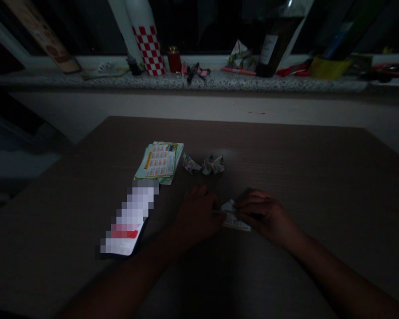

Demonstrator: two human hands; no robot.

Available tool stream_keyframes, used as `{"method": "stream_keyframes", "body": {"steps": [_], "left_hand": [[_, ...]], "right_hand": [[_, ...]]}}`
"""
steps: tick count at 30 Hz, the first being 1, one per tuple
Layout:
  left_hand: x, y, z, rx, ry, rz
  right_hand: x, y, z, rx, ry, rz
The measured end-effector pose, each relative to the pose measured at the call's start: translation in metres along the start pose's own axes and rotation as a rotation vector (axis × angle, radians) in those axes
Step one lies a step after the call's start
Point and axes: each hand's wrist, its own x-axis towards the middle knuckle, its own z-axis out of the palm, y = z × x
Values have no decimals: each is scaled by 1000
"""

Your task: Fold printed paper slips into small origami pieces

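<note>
On a dim brown table (302,168), my left hand (197,212) and my right hand (264,215) both press on a small folded piece of printed paper (233,218) that lies between them. Fingers of both hands are curled and pinch the paper's edges. Two finished folded paper shapes (204,164) sit on the table just beyond my hands. A stack of printed paper sheets (159,161) lies to their left.
A lit phone (128,223) lies left of my left arm. Behind the table runs a stone windowsill (173,80) with a red-and-white checked cylinder (149,48), a small red jar (174,59), a dark bottle (274,46), pens and other clutter.
</note>
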Motion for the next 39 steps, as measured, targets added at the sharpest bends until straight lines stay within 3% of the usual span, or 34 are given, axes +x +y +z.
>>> {"method": "stream_keyframes", "body": {"steps": [9,16,20,39], "left_hand": [[-4,-19,-13,-57,-28,-77],[-4,-14,-6,-141,-55,112],[-3,-7,-2,-125,-67,134],[-5,-3,-2,-98,-48,108]], "right_hand": [[0,1,0,7,-12,19],[4,-4,11,-35,93,65],[8,-9,17,-127,136,110],[-1,-5,-20,186,-184,36]]}}
